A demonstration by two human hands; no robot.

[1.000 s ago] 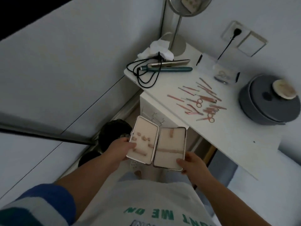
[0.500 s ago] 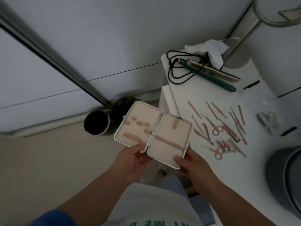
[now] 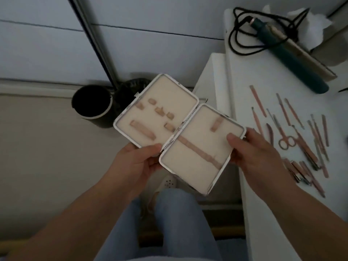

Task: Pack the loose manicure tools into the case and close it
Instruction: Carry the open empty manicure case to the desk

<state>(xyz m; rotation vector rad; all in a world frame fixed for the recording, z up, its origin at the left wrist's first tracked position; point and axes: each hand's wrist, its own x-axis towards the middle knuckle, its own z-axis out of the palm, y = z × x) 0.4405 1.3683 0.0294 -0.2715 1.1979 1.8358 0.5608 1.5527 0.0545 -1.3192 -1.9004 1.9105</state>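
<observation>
We hold the open case (image 3: 178, 132) in the air left of the table (image 3: 263, 204) — left hand (image 3: 135, 164) and right hand (image 3: 258, 153) each pinching a near edge — best set it flat beside the loose tools (image 3: 301, 140), then slot them in.

Open case (image 3: 178, 132) held by both hands, tools (image 3: 293, 140) on table (image 3: 263, 213)
</observation>
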